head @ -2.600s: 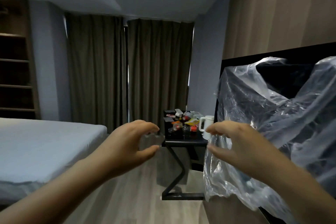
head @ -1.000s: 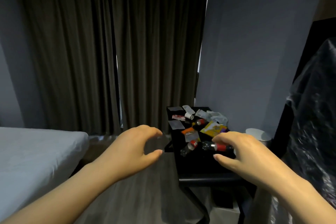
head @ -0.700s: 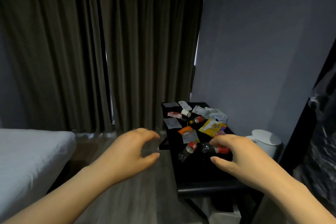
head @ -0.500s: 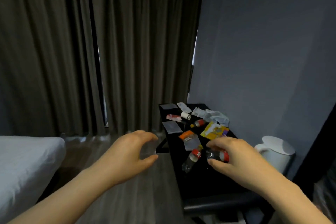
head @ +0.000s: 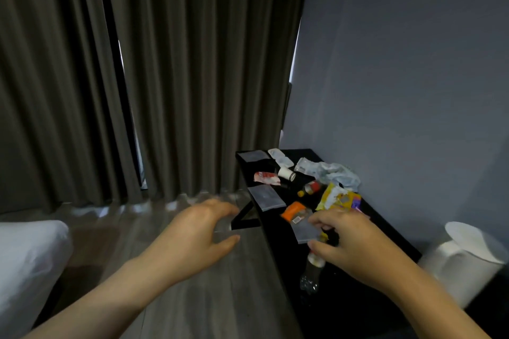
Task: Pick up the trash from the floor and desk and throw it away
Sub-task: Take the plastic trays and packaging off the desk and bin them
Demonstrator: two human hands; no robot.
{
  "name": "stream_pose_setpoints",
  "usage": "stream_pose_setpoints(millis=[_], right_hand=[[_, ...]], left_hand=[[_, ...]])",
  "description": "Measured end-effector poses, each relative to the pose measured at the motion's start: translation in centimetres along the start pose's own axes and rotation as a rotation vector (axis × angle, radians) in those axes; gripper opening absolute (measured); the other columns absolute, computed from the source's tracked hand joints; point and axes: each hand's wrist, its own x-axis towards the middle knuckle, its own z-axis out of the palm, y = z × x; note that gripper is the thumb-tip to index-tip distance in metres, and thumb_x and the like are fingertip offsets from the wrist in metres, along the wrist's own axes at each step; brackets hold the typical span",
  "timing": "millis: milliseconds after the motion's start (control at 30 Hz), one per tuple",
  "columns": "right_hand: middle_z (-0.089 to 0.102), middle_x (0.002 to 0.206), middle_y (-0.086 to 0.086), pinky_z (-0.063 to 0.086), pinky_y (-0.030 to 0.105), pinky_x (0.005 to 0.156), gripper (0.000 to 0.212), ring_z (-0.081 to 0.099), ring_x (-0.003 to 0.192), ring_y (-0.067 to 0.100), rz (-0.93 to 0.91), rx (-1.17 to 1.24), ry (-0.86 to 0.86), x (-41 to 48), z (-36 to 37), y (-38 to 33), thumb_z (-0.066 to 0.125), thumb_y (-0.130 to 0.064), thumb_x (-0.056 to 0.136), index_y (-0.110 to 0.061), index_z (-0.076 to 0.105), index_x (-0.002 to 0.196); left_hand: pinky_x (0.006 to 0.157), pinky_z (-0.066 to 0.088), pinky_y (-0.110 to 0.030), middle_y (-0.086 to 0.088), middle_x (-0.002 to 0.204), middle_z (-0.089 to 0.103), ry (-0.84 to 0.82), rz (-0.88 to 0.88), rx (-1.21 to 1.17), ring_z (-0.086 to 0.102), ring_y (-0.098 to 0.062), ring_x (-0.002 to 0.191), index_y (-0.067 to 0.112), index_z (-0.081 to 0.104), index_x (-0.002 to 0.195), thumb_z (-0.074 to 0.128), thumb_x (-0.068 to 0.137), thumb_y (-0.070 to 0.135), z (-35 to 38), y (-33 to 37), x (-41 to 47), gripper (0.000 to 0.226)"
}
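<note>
Right hand [head: 355, 242] fingers spread, empty, above bottle [head: 308, 279] near counter [head: 344, 308] edge; clumsy grab could roll it onto floor [head: 220, 297]. Left hand [head: 192, 234] fingers half-curled; cannot tell whether holding anything.

Single head-worn wide view, forward and down, close over desk [head: 344, 308]

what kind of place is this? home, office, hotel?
Probably a bedroom, quite possibly a hotel room. A white bed sits at the left, floor-length dark curtains cover the far wall, and a narrow black desk strewn with trash stands by a white kettle.
</note>
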Motion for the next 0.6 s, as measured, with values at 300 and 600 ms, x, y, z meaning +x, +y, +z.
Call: stream_pose_setpoints(millis=[300,600], right_hand=[[0.062,0.107,-0.015,0.044,0.010,0.079,0.029,0.057,0.099,0.001,0.114,0.045,-0.015,9.0,3.7,4.6,0.066,-0.038,0.082,-0.032,0.063,0.111],[0.061,0.114,-0.013,0.045,0.020,0.086,0.029,0.054,0.102,0.001,0.169,0.112,-0.047,19.8,5.3,10.9,0.062,-0.037,0.085,-0.030,0.060,0.114]], left_hand=[[0.095,0.040,-0.014,0.011,0.123,0.059,-0.066,0.047,0.027,0.054,-0.002,0.113,0.029,0.056,0.126,0.063,0.083,0.040,3.4,-6.0,10.2,0.045],[0.094,0.040,-0.015,0.011,0.123,0.058,-0.150,0.046,0.026,0.054,-0.003,0.112,0.032,0.056,0.125,0.063,0.082,0.043,7.8,-10.7,23.5,0.045]])
